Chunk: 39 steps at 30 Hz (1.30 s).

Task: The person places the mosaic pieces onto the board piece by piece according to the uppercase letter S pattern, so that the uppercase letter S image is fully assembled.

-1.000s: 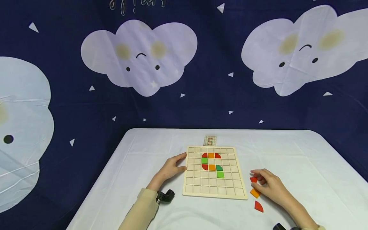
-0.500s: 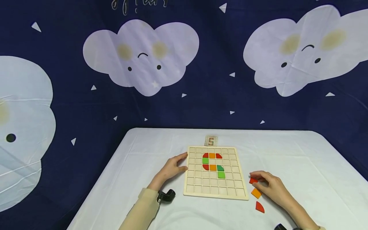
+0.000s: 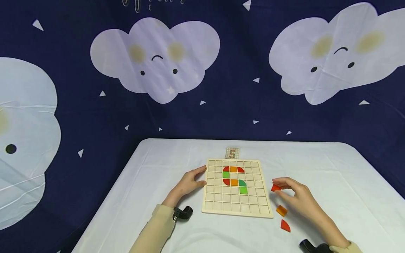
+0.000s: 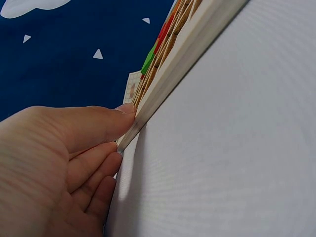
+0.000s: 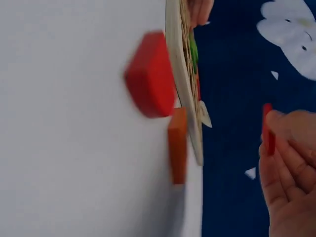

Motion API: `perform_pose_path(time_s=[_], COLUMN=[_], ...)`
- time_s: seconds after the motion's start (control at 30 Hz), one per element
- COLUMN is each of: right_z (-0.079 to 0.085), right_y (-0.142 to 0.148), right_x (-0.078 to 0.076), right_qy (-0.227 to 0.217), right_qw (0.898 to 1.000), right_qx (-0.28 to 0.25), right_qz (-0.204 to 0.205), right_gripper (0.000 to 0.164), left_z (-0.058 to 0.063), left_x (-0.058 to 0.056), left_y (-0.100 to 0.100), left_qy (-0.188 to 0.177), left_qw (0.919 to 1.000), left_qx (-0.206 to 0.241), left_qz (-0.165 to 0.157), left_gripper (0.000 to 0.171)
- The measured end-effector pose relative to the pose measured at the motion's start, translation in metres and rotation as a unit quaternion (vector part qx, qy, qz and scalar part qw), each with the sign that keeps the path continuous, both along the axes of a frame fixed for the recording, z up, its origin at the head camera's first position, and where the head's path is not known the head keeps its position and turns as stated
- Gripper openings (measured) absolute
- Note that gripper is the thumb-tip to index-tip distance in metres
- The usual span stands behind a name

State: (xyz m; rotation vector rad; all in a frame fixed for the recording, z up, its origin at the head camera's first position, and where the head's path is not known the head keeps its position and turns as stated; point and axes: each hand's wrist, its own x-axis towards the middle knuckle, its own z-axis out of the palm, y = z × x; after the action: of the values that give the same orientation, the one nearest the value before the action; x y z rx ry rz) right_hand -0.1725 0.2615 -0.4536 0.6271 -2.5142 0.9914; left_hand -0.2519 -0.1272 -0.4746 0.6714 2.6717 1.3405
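In the head view, my right hand [image 3: 295, 195] pinches a red tile [image 3: 276, 188] between thumb and fingertips, to the right of the wooden grid board [image 3: 221, 207]. The right wrist view shows this tile [image 5: 268, 131] edge-on between the fingers, above the table. My left hand [image 3: 188, 182] rests at the board's left edge, index finger and thumb spread along it. From the left wrist, the thumb [image 4: 98, 126] touches the board's rim [image 4: 168, 84]. Red, orange and green tiles [image 3: 234, 182] lie in the grid in a curved shape.
Near the board's lower right lie an orange square tile [image 3: 281, 211] and a red quarter-round tile [image 3: 285, 226] on the white table [image 3: 316, 165]. Behind the board is a small card [image 3: 232, 153] with an S-like figure on a grid. A dark cloud-patterned cloth [image 3: 234, 116] hangs behind.
My right hand has lifted the red tile off the table and moved slightly up and left with it, away from the orange tile. The left hand stays at the board's edge.
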Motion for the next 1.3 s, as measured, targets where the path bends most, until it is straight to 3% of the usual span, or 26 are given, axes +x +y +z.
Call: perform_pose_path(time_s=[0.2,0.37,0.5,0.8,1.0,1.3], right_z=[0.014,0.011,0.006,-0.008,-0.019,-0.021], right_y=[-0.028,-0.049,-0.059,-0.072,-0.075,-0.077], right_x=[-0.009,-0.016,-0.019,-0.022,-0.023,-0.023], right_qy=[0.008,0.014,0.012,-0.008,-0.003,-0.006], right_qw=[0.998,0.988,0.980,0.976,0.976,0.978], right_qx=[0.002,0.013,0.023,0.044,0.078,0.090], right_qz=[0.058,0.151,0.198,0.215,0.205,0.186], right_gripper=[0.039,0.037,0.029,0.028,0.030,0.031], left_z=[-0.001,-0.002,-0.001,0.001,0.001,0.001], left_x=[0.000,0.001,0.001,0.002,0.001,0.002], left_y=[0.001,0.002,0.003,0.001,-0.001,-0.001], left_qy=[-0.004,0.002,0.001,-0.001,-0.002,-0.003], left_qw=[1.0000,1.0000,1.0000,1.0000,1.0000,1.0000], left_qx=[0.004,0.004,0.007,0.009,0.007,0.004], left_qz=[-0.004,-0.005,-0.007,0.001,0.002,0.006], left_gripper=[0.062,0.062,0.062,0.062,0.062,0.062])
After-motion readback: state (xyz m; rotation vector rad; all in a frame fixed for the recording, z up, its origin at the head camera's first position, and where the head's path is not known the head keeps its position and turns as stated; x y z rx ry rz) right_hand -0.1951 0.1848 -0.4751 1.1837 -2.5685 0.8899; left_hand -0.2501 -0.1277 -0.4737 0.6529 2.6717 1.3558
